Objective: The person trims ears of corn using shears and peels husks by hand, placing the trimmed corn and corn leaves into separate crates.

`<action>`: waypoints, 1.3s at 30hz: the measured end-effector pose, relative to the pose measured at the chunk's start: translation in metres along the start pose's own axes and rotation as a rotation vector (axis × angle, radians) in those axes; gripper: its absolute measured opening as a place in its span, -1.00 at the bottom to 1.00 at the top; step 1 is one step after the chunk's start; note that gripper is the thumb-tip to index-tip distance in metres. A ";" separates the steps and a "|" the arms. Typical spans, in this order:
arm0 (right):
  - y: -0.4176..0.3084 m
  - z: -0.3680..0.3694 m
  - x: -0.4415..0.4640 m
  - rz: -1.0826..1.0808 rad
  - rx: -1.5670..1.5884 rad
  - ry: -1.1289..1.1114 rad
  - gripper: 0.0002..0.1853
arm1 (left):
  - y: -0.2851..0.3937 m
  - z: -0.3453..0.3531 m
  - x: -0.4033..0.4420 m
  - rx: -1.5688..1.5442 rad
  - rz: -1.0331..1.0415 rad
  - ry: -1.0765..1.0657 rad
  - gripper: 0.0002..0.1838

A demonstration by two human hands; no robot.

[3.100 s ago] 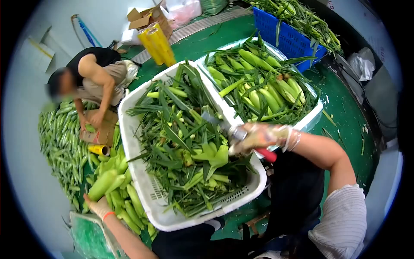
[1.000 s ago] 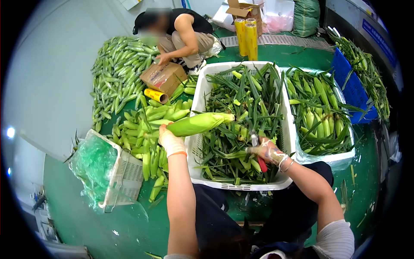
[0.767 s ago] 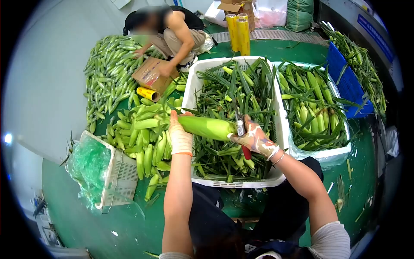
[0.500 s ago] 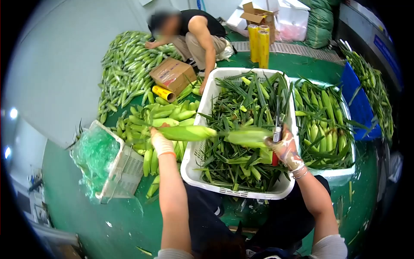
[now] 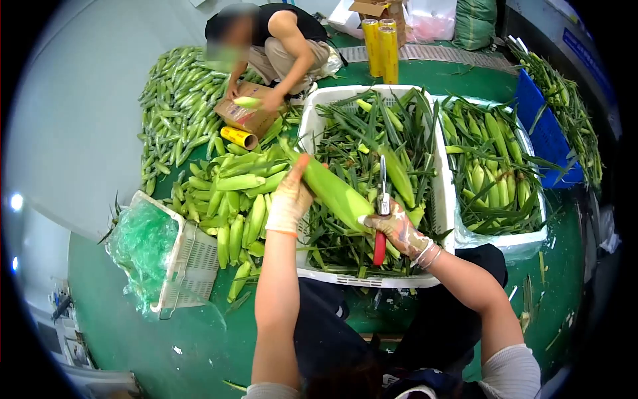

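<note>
Bright light, strong fisheye edge distortion

The fingers of your left hand [image 5: 292, 194] were mostly hidden behind the ear of corn [image 5: 330, 187], and your right hand [image 5: 401, 229] partly covered its lower end. That hand also hid part of the red-handled tool [image 5: 383, 205]. Your left sleeve [image 5: 272, 391] was cut off by the bottom edge. Leaves buried the floor of the white crate [image 5: 372, 280]. Across from you, the face of the co-worker [image 5: 292, 26] was blurred out. The top edge cropped the green sack [image 5: 474, 25], and print on the yellow roll [image 5: 236, 136] was too small to read.
</note>
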State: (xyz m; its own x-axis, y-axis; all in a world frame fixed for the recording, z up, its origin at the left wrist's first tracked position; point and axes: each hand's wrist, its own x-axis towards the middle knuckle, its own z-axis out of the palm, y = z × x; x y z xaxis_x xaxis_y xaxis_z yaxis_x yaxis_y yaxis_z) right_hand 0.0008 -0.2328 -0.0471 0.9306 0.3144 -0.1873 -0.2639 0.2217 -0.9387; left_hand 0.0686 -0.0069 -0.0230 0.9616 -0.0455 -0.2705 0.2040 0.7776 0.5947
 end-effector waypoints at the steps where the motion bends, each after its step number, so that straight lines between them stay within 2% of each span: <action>1: 0.016 -0.008 0.010 -0.099 -0.082 0.006 -0.55 | -0.011 0.009 -0.013 0.056 0.005 -0.046 -0.47; 2: 0.005 -0.006 0.009 -0.118 -0.305 0.031 -0.54 | -0.021 0.016 -0.020 0.119 0.009 -0.088 -0.51; 3: 0.002 -0.009 0.013 -0.138 -0.285 -0.018 -0.54 | -0.030 0.019 -0.019 0.195 0.121 -0.020 -0.61; 4: 0.002 -0.012 0.015 -0.149 -0.258 -0.061 -0.53 | -0.031 0.016 -0.019 0.209 0.101 -0.015 -0.61; 5: 0.002 -0.016 0.016 -0.040 -0.132 -0.086 -0.54 | -0.030 0.013 -0.014 0.075 0.158 0.067 -0.62; 6: -0.005 -0.021 0.014 0.022 -0.244 -0.010 -0.56 | -0.026 0.010 -0.009 -0.064 0.226 0.142 -0.64; 8: 0.003 -0.032 0.009 0.018 0.027 0.041 -0.55 | -0.005 -0.004 -0.007 -0.217 0.261 0.098 -0.70; 9: 0.013 -0.045 0.008 0.009 -0.228 -0.004 -0.46 | 0.002 -0.009 -0.006 -0.254 0.330 0.166 -0.70; 10: 0.018 -0.043 0.000 -0.073 -0.535 0.042 -0.27 | 0.007 -0.013 -0.003 -0.292 0.402 0.230 -0.70; 11: 0.001 -0.032 -0.010 0.054 -0.671 -0.023 -0.14 | 0.009 -0.002 -0.007 -0.328 0.458 0.356 -0.70; 12: -0.014 -0.016 -0.020 0.187 -0.802 -0.086 -0.01 | 0.009 -0.001 -0.007 -0.328 0.469 0.349 -0.70; 14: 0.004 0.000 -0.017 0.163 -0.876 -0.118 0.28 | 0.006 0.001 -0.007 -0.291 0.477 0.403 -0.67; 15: 0.011 0.007 -0.013 0.119 -0.858 -0.104 0.36 | 0.003 0.003 -0.008 -0.292 0.465 0.442 -0.63; 16: 0.005 0.019 -0.009 0.153 -0.848 -0.039 0.08 | -0.002 0.002 -0.010 -0.288 0.463 0.450 -0.63; 18: -0.007 0.026 0.000 0.096 -0.832 -0.044 0.08 | -0.011 0.000 -0.014 -0.236 0.467 0.326 -0.60; 19: -0.002 0.030 0.009 -0.143 -0.768 -0.017 0.03 | -0.015 0.001 -0.015 -0.231 0.467 0.331 -0.60; 22: -0.004 0.033 0.014 -0.055 -0.655 0.084 -0.10 | -0.025 0.004 -0.015 -0.220 0.453 0.387 -0.55; 24: -0.011 0.034 0.010 -0.003 -0.648 0.068 -0.22 | -0.027 0.008 -0.010 -0.156 0.498 0.413 -0.53; 25: 0.019 0.029 0.021 -0.033 -0.661 0.134 -0.42 | -0.029 0.006 -0.008 -0.111 0.515 0.476 -0.53; 26: 0.021 0.027 0.017 -0.023 -0.662 0.139 -0.42 | -0.031 0.004 -0.008 -0.065 0.529 0.545 -0.52; 28: 0.022 0.022 0.009 0.060 -0.431 0.098 -0.58 | -0.029 -0.001 -0.009 -0.092 0.502 0.512 -0.51; 30: 0.036 0.002 0.010 0.351 -0.019 0.042 -0.73 | -0.016 -0.001 -0.007 -0.139 0.396 0.516 -0.50; 32: 0.023 -0.020 0.003 0.441 0.151 0.025 -0.73 | -0.001 -0.001 -0.009 -0.124 0.383 0.483 -0.52; 33: 0.020 -0.029 0.001 0.557 0.258 -0.053 -0.69 | 0.004 -0.007 -0.008 -0.111 0.316 0.401 -0.56; 34: 0.015 -0.035 -0.001 0.544 0.219 -0.131 -0.55 | 0.010 -0.011 -0.008 -0.104 0.256 0.318 -0.60; 35: 0.015 -0.044 0.001 0.382 -0.036 -0.145 -0.48 | 0.014 -0.013 -0.006 -0.098 0.204 0.232 -0.64; 36: 0.017 -0.048 0.003 0.218 -0.282 -0.159 -0.41 | 0.016 -0.015 -0.004 -0.103 0.212 0.243 -0.64; 37: -0.003 -0.042 0.000 0.081 -0.519 -0.187 -0.31 | 0.016 -0.015 -0.004 0.131 0.147 0.179 -0.63; 38: -0.019 -0.041 0.001 0.087 -0.749 -0.216 -0.17 | 0.017 -0.007 -0.008 0.367 0.080 0.108 -0.62; 39: -0.028 -0.040 -0.003 0.101 -0.839 -0.242 -0.12 | 0.019 0.001 -0.017 0.617 0.034 0.043 -0.60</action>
State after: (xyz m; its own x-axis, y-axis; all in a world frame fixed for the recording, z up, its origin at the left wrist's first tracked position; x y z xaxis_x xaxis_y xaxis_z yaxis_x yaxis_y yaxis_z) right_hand 0.0158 -0.2766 -0.0322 0.8083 0.5044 -0.3036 0.0200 -0.5390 -0.8421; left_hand 0.0562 0.0082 -0.0064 0.9638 0.0079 -0.2663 0.2543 0.2714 0.9283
